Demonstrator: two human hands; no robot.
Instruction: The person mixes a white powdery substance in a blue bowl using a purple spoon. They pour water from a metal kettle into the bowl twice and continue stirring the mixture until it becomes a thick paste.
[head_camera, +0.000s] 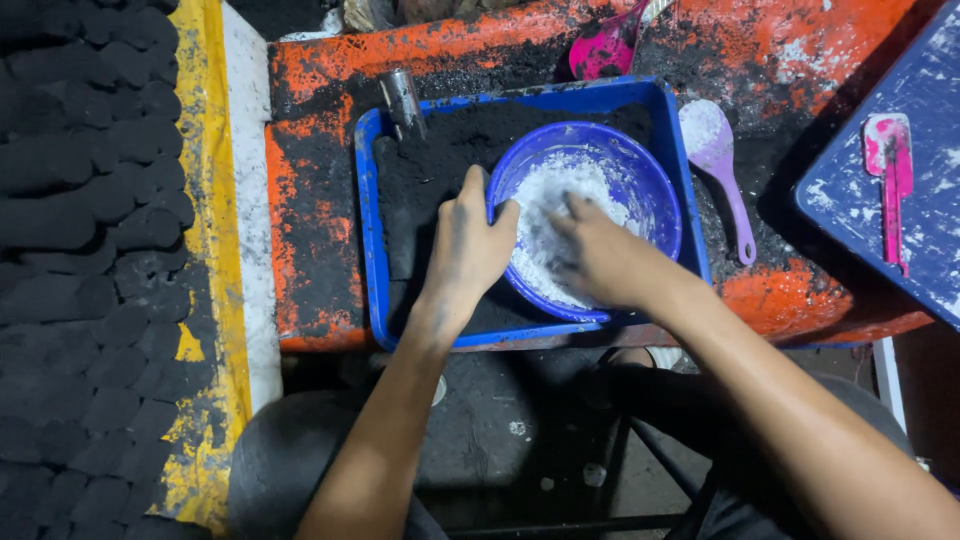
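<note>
From the head camera, a round blue plastic bowl (640, 175) sits inside a shallow blue tray (372, 250) that is filled with coarse black powder. The bowl holds a chalky white powder (545, 205), caked up its inner wall. The tray rests on an orange table (790, 300), its paint chipped and smeared with black dust. A small metal cylinder (402, 100) stands at the tray's far left corner. A pale purple scoop (715, 160) lies just right of the tray, and a pink scoop (605, 48) lies beyond it. On the far left, rows of dark lumpy briquettes (85, 220) fill a yellow-edged surface.

The left hand (470, 245) is curled over the bowl's near left rim, thumb inside, gripping it. The right hand (600, 262) is inside the bowl, fingers loosely spread and pressed into the white powder; whether it grasps any cannot be told.
</note>
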